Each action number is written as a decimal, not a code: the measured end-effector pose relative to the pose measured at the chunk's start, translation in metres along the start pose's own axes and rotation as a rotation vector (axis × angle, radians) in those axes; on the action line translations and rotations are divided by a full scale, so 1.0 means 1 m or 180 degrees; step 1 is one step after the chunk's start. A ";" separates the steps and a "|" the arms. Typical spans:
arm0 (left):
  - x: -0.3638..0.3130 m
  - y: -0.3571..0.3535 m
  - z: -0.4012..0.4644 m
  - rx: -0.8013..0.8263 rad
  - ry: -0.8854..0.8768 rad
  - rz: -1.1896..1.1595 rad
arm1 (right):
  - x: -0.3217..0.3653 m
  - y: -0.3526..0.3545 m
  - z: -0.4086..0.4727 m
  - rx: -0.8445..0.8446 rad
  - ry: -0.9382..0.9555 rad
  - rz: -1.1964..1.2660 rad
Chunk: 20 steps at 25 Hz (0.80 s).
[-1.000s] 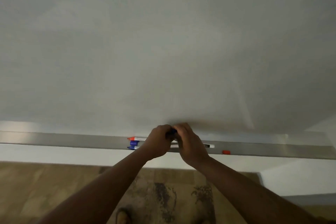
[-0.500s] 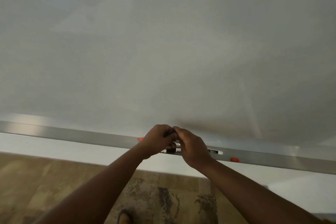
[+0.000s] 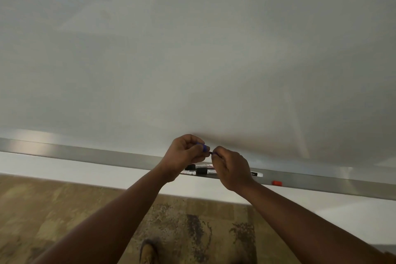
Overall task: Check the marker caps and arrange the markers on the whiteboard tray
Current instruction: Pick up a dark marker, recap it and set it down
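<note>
Head view is looking down at a whiteboard (image 3: 192,49) with a metal tray (image 3: 85,153) running along its lower edge, slanting slightly downward toward the right. Both hands are hovering just above the middle stretch of the tray, close together. The left hand (image 3: 184,154) is curling its fingers around a blue cap (image 3: 205,148), which is sticking out toward the right from between thumb and forefinger. The right hand (image 3: 231,168) is closing in a fist around a marker (image 3: 211,153), of which only a dark tip is showing at the thumb side; the barrel is hidden inside the fist. Cap and tip are sitting just apart, with a narrow gap between them, pointing at each other.

Below the hands, black markers (image 3: 201,171) with white labelled barrels are lying lengthwise on the tray, partly covered by the wrists; how many there are cannot be told. A white marker end (image 3: 257,174) is poking out to the right of the right wrist, resting along the tray's front lip. Farther right on the tray, well apart from the markers, a small red cap (image 3: 276,183) is lying by itself.

Under the tray a white wall strip is showing, then a wooden floor with a worn patterned rug (image 3: 192,231), and a shoe (image 3: 149,252) is showing near the bottom edge.
</note>
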<state>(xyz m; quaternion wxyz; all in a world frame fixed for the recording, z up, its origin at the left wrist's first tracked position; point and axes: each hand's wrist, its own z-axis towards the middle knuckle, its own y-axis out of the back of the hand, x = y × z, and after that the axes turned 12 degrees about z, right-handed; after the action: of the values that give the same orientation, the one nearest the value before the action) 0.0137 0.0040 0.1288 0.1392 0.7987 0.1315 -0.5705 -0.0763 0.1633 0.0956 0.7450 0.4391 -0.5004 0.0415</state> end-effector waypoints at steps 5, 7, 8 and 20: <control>0.003 -0.001 0.001 0.0248 -0.0117 0.0264 | 0.008 0.003 0.007 0.0104 -0.0010 -0.0442; 0.004 0.000 0.003 0.0304 -0.0150 0.0406 | 0.014 0.004 0.007 0.0136 0.0019 -0.0582; 0.004 -0.001 0.003 0.0345 -0.0140 0.0493 | 0.017 0.003 0.007 0.0143 0.0037 -0.0652; -0.030 0.006 0.020 0.0533 0.0285 0.2086 | 0.044 0.006 0.018 0.0376 -0.0087 -0.1744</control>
<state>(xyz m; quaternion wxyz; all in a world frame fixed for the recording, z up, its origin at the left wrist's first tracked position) -0.0105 -0.0103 0.1513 0.2432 0.8314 -0.1734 -0.4686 -0.0701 0.1371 0.1359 0.6948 0.6012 -0.3699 -0.1383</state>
